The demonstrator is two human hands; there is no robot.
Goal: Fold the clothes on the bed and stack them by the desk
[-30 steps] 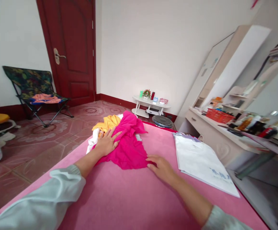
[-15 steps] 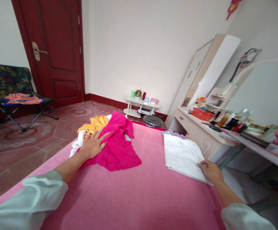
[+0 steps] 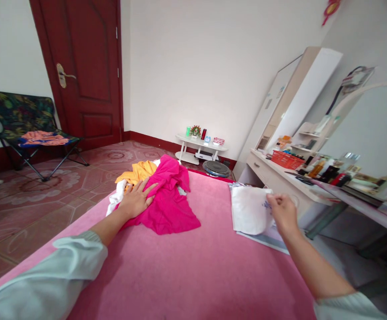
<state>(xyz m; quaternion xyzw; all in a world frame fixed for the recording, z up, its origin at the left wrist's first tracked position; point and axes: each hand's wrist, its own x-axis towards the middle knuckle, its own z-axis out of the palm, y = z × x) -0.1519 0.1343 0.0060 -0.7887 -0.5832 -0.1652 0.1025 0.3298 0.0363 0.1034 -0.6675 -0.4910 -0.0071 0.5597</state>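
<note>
Her right hand [image 3: 281, 213] pinches the white garment's [image 3: 250, 209] lifted corner at the bed's [image 3: 180, 275] right edge; left hand [image 3: 135, 201] rests flat, open, on the magenta garment [image 3: 169, 206]. Pulled sideways, the white one could slide off.

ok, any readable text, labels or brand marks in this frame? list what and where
None can be read.
White garment lifted by the right hand: small blue print, too blurred to read.
Bottles on the dresser: labels too small.
Red wall ornament: no legible characters.
Magenta garment under the left hand: no print showing.
</note>
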